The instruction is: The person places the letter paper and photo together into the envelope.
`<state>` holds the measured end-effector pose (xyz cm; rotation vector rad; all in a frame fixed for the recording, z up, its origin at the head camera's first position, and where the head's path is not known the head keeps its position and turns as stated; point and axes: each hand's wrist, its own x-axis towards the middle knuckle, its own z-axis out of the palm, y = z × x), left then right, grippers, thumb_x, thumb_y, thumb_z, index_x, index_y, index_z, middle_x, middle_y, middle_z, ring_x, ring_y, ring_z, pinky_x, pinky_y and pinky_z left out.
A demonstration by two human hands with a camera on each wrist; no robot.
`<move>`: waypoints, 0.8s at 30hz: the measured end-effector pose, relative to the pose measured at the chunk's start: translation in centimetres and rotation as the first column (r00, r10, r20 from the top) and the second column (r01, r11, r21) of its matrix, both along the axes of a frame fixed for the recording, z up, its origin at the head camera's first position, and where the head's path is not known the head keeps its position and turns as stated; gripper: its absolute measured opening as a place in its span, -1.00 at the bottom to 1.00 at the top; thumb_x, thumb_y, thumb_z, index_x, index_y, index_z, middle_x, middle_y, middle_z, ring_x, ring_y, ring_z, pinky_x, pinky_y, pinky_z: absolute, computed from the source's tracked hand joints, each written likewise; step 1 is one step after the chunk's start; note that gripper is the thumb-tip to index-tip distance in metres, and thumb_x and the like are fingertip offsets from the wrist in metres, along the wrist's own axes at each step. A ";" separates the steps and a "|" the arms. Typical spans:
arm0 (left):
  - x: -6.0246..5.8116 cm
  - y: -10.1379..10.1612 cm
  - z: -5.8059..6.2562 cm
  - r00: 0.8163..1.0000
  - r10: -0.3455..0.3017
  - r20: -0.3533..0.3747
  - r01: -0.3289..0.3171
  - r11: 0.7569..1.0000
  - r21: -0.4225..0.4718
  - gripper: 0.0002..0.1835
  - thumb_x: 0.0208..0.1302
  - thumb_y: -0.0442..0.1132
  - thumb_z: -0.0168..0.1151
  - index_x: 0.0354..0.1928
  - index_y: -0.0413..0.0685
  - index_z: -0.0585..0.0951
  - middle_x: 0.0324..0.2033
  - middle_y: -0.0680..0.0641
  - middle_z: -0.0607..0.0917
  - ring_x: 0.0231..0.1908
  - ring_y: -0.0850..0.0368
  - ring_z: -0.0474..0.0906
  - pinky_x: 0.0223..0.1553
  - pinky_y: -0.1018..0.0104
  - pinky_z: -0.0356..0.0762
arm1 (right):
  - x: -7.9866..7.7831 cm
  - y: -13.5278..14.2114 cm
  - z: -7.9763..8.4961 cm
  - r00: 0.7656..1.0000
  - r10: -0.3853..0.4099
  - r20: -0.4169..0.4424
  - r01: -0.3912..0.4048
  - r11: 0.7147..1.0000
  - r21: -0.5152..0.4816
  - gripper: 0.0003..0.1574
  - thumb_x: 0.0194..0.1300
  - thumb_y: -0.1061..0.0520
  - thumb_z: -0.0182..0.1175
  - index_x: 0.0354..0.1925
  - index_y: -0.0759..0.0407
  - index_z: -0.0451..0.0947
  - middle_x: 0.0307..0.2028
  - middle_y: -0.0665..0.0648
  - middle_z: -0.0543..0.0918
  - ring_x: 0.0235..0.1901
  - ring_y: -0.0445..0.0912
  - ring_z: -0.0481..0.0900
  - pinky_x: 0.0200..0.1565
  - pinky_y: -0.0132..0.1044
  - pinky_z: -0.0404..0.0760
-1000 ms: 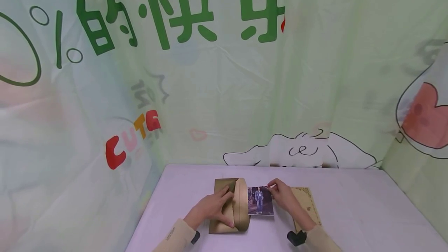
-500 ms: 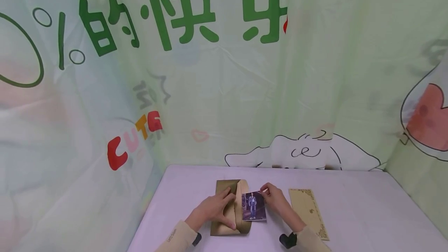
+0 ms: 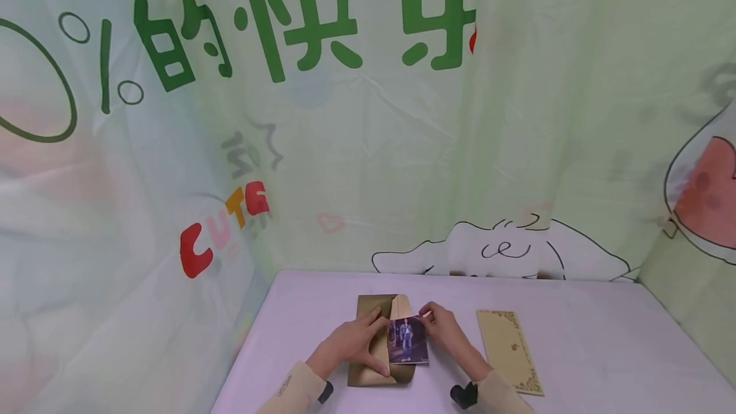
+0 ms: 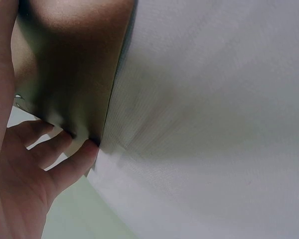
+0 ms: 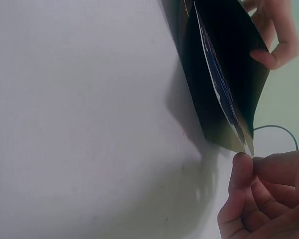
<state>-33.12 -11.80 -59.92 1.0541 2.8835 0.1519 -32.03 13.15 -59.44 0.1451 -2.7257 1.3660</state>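
Two hands (image 3: 356,341) (image 3: 447,331) hold one envelope (image 3: 380,345), seemingly one photo (image 3: 409,341).

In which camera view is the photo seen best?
The head view, where the photo shows its printed front. The right wrist view shows it nearly edge-on, pinched by the right hand; the left wrist view does not show it.

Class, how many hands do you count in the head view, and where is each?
2: the left hand on the envelope, and the right hand pinching the upper right corner of the photo.
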 end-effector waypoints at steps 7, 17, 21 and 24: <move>-0.1 -0.1 -0.1 1.000 0.003 0.006 -0.003 1.000 -0.007 0.11 -0.28 0.66 0.31 0.36 0.38 0.28 0.52 -0.22 0.23 0.30 -0.14 0.50 0.03 0.06 0.63 | 0.0 -1.1 -0.5 1.000 0.016 -0.018 -0.017 1.000 -0.026 -0.93 0.32 0.38 0.18 -0.20 0.37 0.54 -0.53 0.10 0.57 -0.54 -0.15 0.47 -0.50 -0.37 0.43; 0.1 -0.1 0.3 1.000 0.004 0.011 -0.004 1.000 -0.021 0.10 -0.25 0.65 0.31 0.38 0.38 0.27 0.52 -0.21 0.23 0.30 -0.09 0.50 0.01 0.10 0.63 | -0.3 -2.6 -0.3 0.998 0.052 0.023 -0.052 0.999 -0.012 -0.93 0.36 0.35 0.18 -0.17 0.34 0.56 -0.46 0.10 0.60 -0.50 -0.18 0.47 -0.49 -0.37 0.48; 0.1 -0.1 0.4 1.000 0.008 0.020 -0.007 1.000 -0.025 0.10 -0.23 0.65 0.30 0.39 0.39 0.26 0.53 -0.21 0.22 0.30 -0.08 0.51 0.00 0.10 0.64 | -0.5 -3.2 -0.5 0.998 0.067 0.001 -0.067 0.998 -0.013 -0.92 0.34 0.35 0.20 -0.18 0.33 0.57 -0.46 0.10 0.63 -0.51 -0.19 0.48 -0.50 -0.38 0.48; 0.0 -0.1 0.4 1.000 0.004 0.013 -0.004 1.000 -0.023 0.09 -0.22 0.65 0.30 0.38 0.38 0.26 0.52 -0.21 0.23 0.30 -0.07 0.51 -0.02 0.10 0.64 | -0.6 -3.6 -0.7 0.997 0.077 0.003 -0.077 0.997 -0.031 -0.92 0.34 0.36 0.20 -0.18 0.33 0.57 -0.47 0.12 0.63 -0.54 -0.20 0.49 -0.51 -0.39 0.47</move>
